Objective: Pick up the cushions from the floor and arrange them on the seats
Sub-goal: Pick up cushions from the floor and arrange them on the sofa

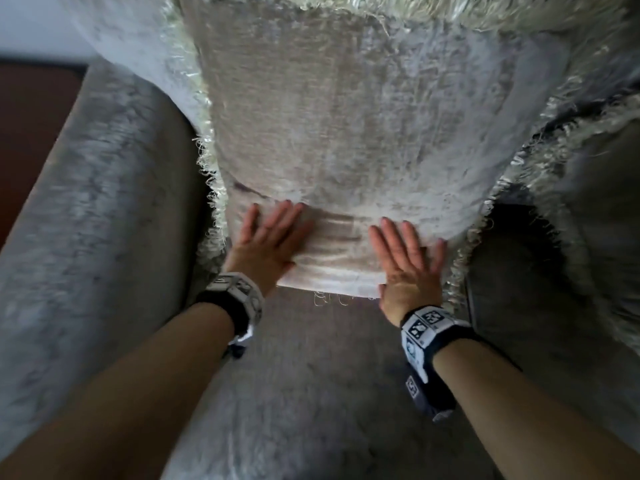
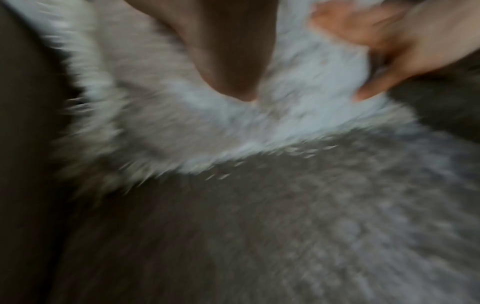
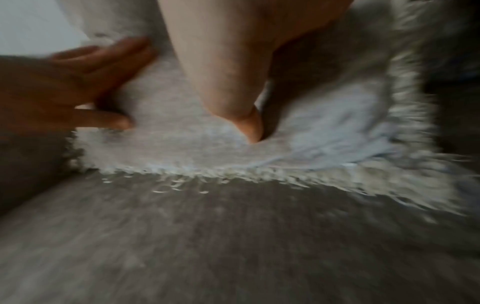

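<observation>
A pale beige cushion (image 1: pixel 346 140) with a fringed edge stands upright on the grey velvet seat (image 1: pixel 311 393), leaning against the backrest. My left hand (image 1: pixel 268 240) lies flat on its lower left part, fingers straight. My right hand (image 1: pixel 410 261) presses flat on its lower right part, fingers spread. In the left wrist view the cushion (image 2: pixel 298 107) shows pale above the seat (image 2: pixel 285 226), with the right hand (image 2: pixel 389 47) on it. In the right wrist view the cushion (image 3: pixel 182 144) has the left hand (image 3: pixel 85 86) flat on it.
The sofa's grey armrest (image 1: pixel 86 220) runs along the left. Another fringed cushion (image 1: pixel 588 168) sits to the right, partly behind the beige one. A dark gap (image 1: pixel 519 244) lies at the right of the seat. Brown floor (image 1: pixel 31 133) shows at far left.
</observation>
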The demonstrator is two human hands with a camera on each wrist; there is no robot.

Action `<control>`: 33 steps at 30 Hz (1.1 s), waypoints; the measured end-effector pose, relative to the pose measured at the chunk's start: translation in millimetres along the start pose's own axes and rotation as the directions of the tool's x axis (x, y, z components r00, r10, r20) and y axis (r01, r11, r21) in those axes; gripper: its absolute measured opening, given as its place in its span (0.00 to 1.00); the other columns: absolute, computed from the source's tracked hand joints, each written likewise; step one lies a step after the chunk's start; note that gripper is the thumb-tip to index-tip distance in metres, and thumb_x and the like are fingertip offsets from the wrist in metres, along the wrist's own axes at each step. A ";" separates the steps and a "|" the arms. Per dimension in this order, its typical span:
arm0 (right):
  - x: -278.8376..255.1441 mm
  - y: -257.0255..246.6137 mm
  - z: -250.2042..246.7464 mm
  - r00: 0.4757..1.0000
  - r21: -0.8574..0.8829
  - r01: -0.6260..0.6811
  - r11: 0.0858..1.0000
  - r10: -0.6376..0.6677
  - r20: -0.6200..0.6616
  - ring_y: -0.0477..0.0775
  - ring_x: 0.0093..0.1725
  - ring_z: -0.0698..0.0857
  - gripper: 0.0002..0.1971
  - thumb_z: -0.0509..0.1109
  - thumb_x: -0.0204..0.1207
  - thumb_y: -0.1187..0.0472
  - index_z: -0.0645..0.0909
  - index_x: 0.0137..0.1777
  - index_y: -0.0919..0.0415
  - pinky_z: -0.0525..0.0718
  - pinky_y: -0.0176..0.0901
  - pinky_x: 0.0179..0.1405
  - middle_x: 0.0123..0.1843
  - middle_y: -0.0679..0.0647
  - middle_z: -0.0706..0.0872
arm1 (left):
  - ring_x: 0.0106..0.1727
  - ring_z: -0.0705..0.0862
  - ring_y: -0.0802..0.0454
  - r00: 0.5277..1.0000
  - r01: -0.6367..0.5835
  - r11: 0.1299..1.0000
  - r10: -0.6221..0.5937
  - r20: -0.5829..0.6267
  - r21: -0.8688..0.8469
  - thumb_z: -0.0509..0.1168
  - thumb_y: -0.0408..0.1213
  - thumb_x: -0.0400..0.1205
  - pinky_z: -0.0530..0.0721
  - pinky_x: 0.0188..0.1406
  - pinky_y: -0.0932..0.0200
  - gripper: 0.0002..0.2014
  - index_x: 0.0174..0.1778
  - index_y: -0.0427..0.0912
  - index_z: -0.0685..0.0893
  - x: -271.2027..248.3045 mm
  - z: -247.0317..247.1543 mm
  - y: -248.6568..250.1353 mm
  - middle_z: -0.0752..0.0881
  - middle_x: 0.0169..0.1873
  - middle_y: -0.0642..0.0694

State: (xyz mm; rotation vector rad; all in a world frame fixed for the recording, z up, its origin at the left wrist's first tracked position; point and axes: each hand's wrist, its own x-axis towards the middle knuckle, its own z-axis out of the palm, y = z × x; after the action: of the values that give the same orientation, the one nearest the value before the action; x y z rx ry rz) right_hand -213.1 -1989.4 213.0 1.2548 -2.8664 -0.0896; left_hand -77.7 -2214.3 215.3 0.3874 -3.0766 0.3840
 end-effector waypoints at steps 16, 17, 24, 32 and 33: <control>28.5 37.4 14.4 0.358 0.632 -0.732 -0.254 0.645 0.675 0.65 0.67 0.82 0.22 0.66 0.82 0.64 0.73 0.75 0.70 0.87 0.39 0.55 0.73 0.67 0.78 | 0.54 0.86 0.38 0.449 0.791 -0.134 -0.535 0.715 -0.597 0.66 0.43 0.56 0.85 0.56 0.49 0.30 0.55 0.36 0.88 1.4 -19.9 -19.3 0.89 0.49 0.37; 22.9 32.5 7.6 0.385 0.606 -0.790 -0.097 0.690 0.612 0.67 0.69 0.80 0.22 0.67 0.82 0.60 0.75 0.74 0.68 0.84 0.48 0.65 0.73 0.66 0.79 | 0.57 0.86 0.35 0.431 0.818 -0.090 -0.557 0.709 -0.568 0.66 0.45 0.59 0.84 0.57 0.49 0.31 0.58 0.35 0.88 -0.5 -24.6 -17.6 0.89 0.52 0.34; -30.8 7.4 -27.9 0.280 0.563 -0.816 -0.130 0.764 0.582 0.71 0.77 0.71 0.29 0.57 0.86 0.51 0.63 0.82 0.68 0.71 0.53 0.73 0.80 0.68 0.69 | 0.67 0.78 0.32 0.283 0.949 0.053 -0.574 0.768 -0.309 0.64 0.42 0.73 0.76 0.66 0.48 0.27 0.67 0.31 0.78 -38.0 -50.8 -9.7 0.81 0.64 0.29; -41.2 -71.1 -43.4 0.930 0.491 0.080 0.867 0.112 -0.350 0.54 0.85 0.58 0.36 0.68 0.74 0.56 0.64 0.83 0.56 0.57 0.49 0.85 0.84 0.60 0.59 | 0.82 0.57 0.31 0.939 0.250 0.799 -0.339 -0.066 -0.547 0.65 0.40 0.66 0.61 0.78 0.32 0.44 0.82 0.40 0.61 -44.3 -55.4 39.5 0.60 0.80 0.32; -40.2 -74.7 -37.1 0.950 0.356 0.232 0.905 -0.132 -0.284 0.55 0.85 0.57 0.38 0.70 0.72 0.51 0.62 0.83 0.51 0.53 0.59 0.85 0.86 0.56 0.58 | 0.83 0.57 0.34 0.987 0.018 0.906 -0.084 -0.137 -0.423 0.68 0.44 0.67 0.62 0.77 0.30 0.44 0.81 0.43 0.61 -47.8 -47.0 43.9 0.59 0.82 0.35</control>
State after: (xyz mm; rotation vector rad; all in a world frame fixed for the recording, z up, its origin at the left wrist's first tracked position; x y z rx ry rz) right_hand -129.8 -2012.3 246.3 1.4665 -2.6128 0.6204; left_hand -42.8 -2150.0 248.1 0.3970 -2.8769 -0.2445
